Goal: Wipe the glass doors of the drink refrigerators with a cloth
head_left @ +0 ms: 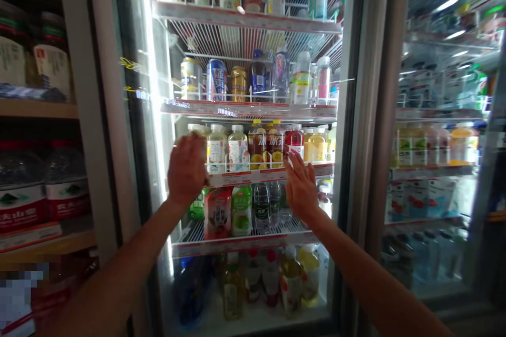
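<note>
My left hand [186, 172] is raised in front of the left end of the middle shelf, its back toward me. Motion smears its fingers, and it partly hides a white-capped bottle [196, 128]. Just right of it stand two pale bottles with white labels [227, 150]. My right hand [301, 188] is open, with fingers stretched forward and up. Its fingertips overlap the lower part of a red drink bottle [294, 137]; whether they touch it I cannot tell. Between my hands are two dark tea bottles with yellow caps [266, 142].
A lit cooler shelf edge [253, 175] with a wire guard runs before me. Cans [216, 80] and bottles stand above; pouches [217, 213] and water bottles [261, 205] below. A metal door frame [375, 142] is at right, a shelf with large bottles [21, 189] at left.
</note>
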Demonstrator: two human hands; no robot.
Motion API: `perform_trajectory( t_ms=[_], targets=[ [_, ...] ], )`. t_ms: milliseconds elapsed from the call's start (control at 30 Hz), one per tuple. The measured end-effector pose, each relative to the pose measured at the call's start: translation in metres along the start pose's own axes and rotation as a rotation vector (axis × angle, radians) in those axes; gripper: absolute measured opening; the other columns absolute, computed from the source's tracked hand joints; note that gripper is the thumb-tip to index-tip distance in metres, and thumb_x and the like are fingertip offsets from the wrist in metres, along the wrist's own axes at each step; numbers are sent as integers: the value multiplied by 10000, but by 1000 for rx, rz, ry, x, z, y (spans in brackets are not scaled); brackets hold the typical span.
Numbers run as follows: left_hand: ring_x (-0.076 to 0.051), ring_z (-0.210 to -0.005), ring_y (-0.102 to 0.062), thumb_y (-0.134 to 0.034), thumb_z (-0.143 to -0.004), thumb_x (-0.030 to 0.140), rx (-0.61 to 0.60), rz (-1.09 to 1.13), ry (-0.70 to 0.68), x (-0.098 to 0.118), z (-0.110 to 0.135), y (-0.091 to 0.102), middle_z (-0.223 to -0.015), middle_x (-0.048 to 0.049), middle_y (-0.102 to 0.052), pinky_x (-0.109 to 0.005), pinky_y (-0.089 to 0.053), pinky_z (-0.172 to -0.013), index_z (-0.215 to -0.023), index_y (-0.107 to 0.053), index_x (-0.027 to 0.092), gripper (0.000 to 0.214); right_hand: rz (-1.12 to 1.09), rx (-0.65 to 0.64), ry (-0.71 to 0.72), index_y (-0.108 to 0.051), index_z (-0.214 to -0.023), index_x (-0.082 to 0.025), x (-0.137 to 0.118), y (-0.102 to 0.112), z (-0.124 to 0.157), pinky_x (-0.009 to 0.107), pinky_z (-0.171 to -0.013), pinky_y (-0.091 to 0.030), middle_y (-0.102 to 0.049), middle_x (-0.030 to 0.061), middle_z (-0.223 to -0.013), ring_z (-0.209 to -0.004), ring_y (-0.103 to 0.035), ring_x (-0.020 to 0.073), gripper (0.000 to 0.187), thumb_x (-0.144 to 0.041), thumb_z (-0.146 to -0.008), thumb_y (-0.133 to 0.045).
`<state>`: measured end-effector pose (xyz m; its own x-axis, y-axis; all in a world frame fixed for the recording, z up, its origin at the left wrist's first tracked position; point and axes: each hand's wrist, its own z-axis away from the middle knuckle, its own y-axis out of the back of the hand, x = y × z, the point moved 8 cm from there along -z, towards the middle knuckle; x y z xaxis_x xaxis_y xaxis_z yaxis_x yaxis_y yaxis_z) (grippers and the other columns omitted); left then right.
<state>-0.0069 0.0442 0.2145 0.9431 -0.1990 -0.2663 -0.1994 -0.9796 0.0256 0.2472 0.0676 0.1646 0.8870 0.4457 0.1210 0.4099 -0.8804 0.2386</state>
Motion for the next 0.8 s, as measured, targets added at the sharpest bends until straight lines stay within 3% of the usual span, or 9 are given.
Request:
perform_trajectory(
  t_ms=[67,133,267,333,400,567,633,733,800],
  targets=[
    [-280,-1370,-269,-389,-886,183,136,-36,260,-35,4,13,-1450,-173,-350,-484,-255,-1118,-1382,-344,75,510,13,-6,-19,-220,-1455,-225,6,0,1,484,-1109,-265,-335,64,-1486,-1388,-263,225,645,-85,-845,-379],
    [-281,-1370,-270,-396,-889,187,184,-36,281,-29,11,14,-1451,-172,-350,-490,-256,-1116,-1390,-335,83,515,4,-13,-17,-241,-1449,-207,3,-3,1,488,-1110,-262,-339,73,-1483,-1393,-249,227,631,-88,-845,-381],
    [-215,-1384,-253,-417,-865,115,-28,48,-211,54,30,-8,-1442,-93,-394,-397,-274,-1121,-1408,-323,195,557,-31,-33,39,-280,-1434,-193,-23,-13,0,479,-1125,-226,-350,71,-1479,-1403,-223,212,611,-84,-840,-377],
    [-186,-1377,-271,-424,-863,105,-116,73,-361,72,44,-13,-1413,-65,-439,-368,-272,-1123,-1409,-317,231,571,-33,-38,47,-286,-1431,-199,-32,-17,1,475,-1131,-210,-359,64,-1475,-1401,-231,204,615,-78,-835,-374],
    [-191,-1378,-267,-429,-871,129,-91,61,-301,55,49,-7,-1421,-80,-425,-377,-263,-1127,-1422,-288,220,576,-33,-38,41,-271,-1437,-208,-31,-16,2,471,-1134,-206,-358,59,-1477,-1400,-235,200,628,-79,-832,-379],
    [-248,-1406,-185,-400,-883,168,110,-6,165,-14,47,15,-1503,-126,-262,-452,-224,-1138,-1441,-237,166,581,-28,-50,15,-203,-1458,-229,-17,-11,8,486,-1125,-230,-330,58,-1490,-1406,-217,209,660,-79,-840,-383],
    [-242,-1407,-180,-402,-881,157,92,15,114,5,47,10,-1501,-120,-269,-444,-232,-1138,-1444,-226,173,590,-36,-52,12,-195,-1459,-230,-19,-12,9,491,-1129,-218,-320,58,-1495,-1410,-205,210,662,-79,-842,-381],
    [-211,-1393,-228,-405,-876,121,-59,66,-215,65,53,-8,-1444,-82,-391,-398,-263,-1129,-1434,-259,212,584,-50,-57,53,-227,-1450,-208,-35,-17,11,479,-1141,-187,-334,65,-1489,-1409,-208,203,645,-80,-837,-380],
    [-199,-1382,-257,-406,-877,115,-139,70,-338,79,64,-13,-1399,-72,-456,-381,-274,-1123,-1427,-275,219,575,-50,-59,82,-267,-1435,-189,-43,-19,13,471,-1146,-168,-353,73,-1479,-1407,-213,198,624,-78,-831,-379]
  ],
)
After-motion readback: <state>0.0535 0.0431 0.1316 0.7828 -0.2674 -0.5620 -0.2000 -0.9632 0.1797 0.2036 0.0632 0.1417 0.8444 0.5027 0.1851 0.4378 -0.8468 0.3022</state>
